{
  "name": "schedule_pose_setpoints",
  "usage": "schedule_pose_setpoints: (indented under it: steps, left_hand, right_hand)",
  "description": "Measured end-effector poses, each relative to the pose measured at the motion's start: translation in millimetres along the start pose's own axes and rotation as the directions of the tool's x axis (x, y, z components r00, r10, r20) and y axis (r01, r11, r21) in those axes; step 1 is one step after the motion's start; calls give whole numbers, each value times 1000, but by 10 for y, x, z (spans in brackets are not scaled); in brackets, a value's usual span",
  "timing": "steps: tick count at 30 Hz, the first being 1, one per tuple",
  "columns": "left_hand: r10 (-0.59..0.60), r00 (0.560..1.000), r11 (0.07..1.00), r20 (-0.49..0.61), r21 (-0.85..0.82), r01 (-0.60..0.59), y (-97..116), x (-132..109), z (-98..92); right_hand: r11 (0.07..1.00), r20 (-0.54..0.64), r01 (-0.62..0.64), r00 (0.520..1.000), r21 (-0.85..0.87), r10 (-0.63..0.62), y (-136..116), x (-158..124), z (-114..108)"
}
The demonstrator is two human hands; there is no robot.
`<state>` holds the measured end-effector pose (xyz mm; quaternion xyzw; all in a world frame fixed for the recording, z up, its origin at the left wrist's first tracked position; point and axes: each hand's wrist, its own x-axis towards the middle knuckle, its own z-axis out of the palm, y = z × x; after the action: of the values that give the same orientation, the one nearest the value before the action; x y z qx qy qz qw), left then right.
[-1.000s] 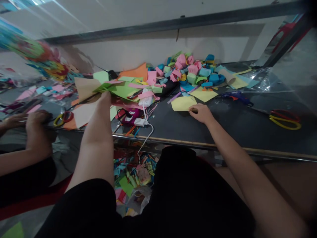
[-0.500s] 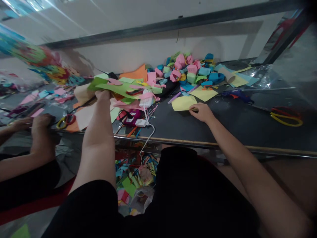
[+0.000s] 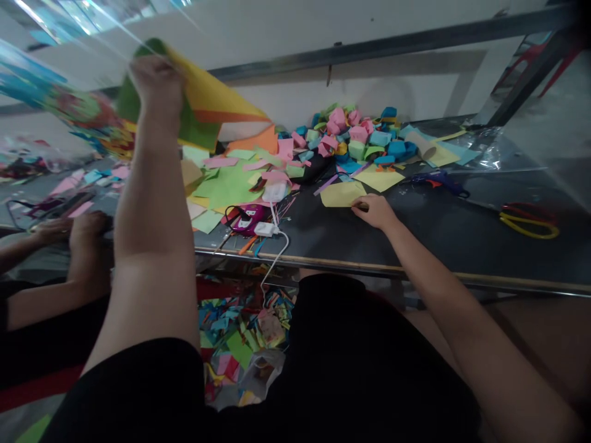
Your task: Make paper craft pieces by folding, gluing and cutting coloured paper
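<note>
Raised high above the table at the left, my left hand [image 3: 157, 77] is closed on several sheets of coloured paper [image 3: 217, 92], green, yellow and orange, which hang and bend from it. My right hand [image 3: 373, 210] rests at the middle of the table, fingers pinched on the near corner of a yellow paper sheet [image 3: 339, 194]. Under my left forearm lies a spread of loose paper with a light green sheet [image 3: 231, 184] on top. Behind my right hand is a heap of small folded paper pieces [image 3: 357, 132] in pink, blue and green.
A purple power strip [image 3: 249, 220] with a white plug and cord sits near the table edge. To the right lie a blue glue gun [image 3: 438, 181] and scissors [image 3: 529, 224]. Another person's hands [image 3: 76, 231] are at the far left. Paper scraps [image 3: 249, 326] fill the space below.
My left hand has risen from the paper pile, lifting the sheets up off the table. My right hand stays on the yellow sheet.
</note>
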<state>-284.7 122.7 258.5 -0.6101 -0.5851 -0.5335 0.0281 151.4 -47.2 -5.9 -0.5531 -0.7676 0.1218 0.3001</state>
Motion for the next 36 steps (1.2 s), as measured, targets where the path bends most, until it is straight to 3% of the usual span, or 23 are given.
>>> schedule_pose_setpoints:
  steps: [2,4,5,7,9,11,13,15,19,20,21,25,30,32,34,36]
  left_hand:
    - [33,988,986,149,160,-57,437,-188,103]
    - [183,893,912,411,268,-310,858,-449,235]
    - [248,841,854,481,301,-424,1038,-590,309]
    - [328,761,794,559,273,-543,1300,-859,477]
    - [381,703,803,600,162,-573,1406,-1085,676]
    - [419,709,866,567,-15,-500,1365,-1261,908]
    - [349,784,936,514,-234,-263,1225,-1399,1155]
    - [277,823,909,495,-413,-58,1049,-1519,1378]
    - [130,844,845,520,-504,180,744,-1789,1608]
    - [98,840,835,534,-503,222,689,-1867,1620]
    - [72,830,827,553,-498,260,642,-1945,1621]
    - [3,762,798,648,-461,389,515,-2164,1602]
    - [-49,745,760,666,-459,460,458,-2194,1601]
    - [-30,712,746,701,-459,483,478,-2221,1586]
    - [-7,622,730,783,-421,539,525,-2258,1559]
    - [-18,482,715,876,-325,618,583,-2261,1534]
  right_hand:
    - [999,-18,13,1000,32,-12,-14,-18,-4]
    - [993,-94,71,994,89,-63,-37,-45,-15]
    - [986,-150,110,985,127,-90,-49,-58,-22]
    - [963,-256,162,961,216,-104,-65,-73,-33]
    - [935,-295,148,954,323,-49,-66,-67,-35]
    - [905,-285,110,958,410,12,-56,-43,-25]
    - [891,-286,83,957,445,54,-38,-11,-8]
    - [893,-354,49,926,447,127,-6,22,5]
    - [881,-561,-114,732,459,387,114,89,-25]
    - [881,-580,-142,703,452,411,153,105,-36]
    - [886,-587,-146,700,440,407,193,123,-42]
    - [873,-506,-112,777,475,375,337,198,27]
    - [829,-410,-264,770,492,489,499,255,175]
    - [846,-388,-283,791,451,472,540,250,186]
    - [872,-393,-270,811,408,434,537,231,166]
    - [884,-403,-256,816,392,415,488,204,126]
